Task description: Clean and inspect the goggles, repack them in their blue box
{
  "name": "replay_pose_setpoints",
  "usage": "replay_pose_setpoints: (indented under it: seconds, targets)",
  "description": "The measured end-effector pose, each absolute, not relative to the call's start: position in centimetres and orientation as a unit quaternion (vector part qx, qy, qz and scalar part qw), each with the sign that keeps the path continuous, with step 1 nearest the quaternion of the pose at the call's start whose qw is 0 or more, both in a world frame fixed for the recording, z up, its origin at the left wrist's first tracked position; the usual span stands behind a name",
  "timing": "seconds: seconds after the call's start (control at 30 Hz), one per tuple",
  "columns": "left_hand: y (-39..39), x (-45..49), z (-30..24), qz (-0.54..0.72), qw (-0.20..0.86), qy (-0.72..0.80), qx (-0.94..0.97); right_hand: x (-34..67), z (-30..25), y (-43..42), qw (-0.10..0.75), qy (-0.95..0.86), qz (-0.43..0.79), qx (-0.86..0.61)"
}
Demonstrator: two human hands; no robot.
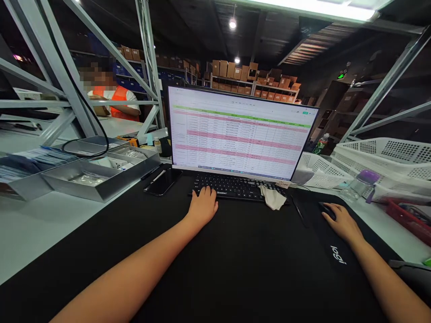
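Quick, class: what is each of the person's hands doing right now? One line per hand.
Left hand: open, fingers resting on the keyboard's left end, holding nothing.
Right hand: holding the mouse, thumb and fingers around it.

Purple-lidded container (358, 185) beside white perforated baskets (392, 154)

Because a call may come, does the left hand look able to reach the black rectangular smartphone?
Probably yes: the left hand rests on the long black keyboard; nothing visible stands between that hand and the smartphone.
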State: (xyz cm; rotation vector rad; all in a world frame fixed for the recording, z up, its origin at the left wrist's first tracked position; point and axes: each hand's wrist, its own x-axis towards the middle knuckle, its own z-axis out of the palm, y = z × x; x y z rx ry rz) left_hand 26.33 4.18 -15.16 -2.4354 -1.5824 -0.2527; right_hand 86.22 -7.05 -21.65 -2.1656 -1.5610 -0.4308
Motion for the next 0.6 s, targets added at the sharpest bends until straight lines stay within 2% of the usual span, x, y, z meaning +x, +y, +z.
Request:
replay_pose_setpoints:
  seconds: [0.27, 0.6]
  targets:
    - [4.1, 26.3, -15.1, -0.083, 0.118, -0.54, -0.829, 85.2, -21.1, -7.1, 0.252, -0.559, -0.158, -0.775]
    - [4.5, 26.4, -15.7, -0.095, 0.12, -0.534, -0.831, 84.3, -20.4, -7.3, 0.234, -0.551, -0.156, -0.786]
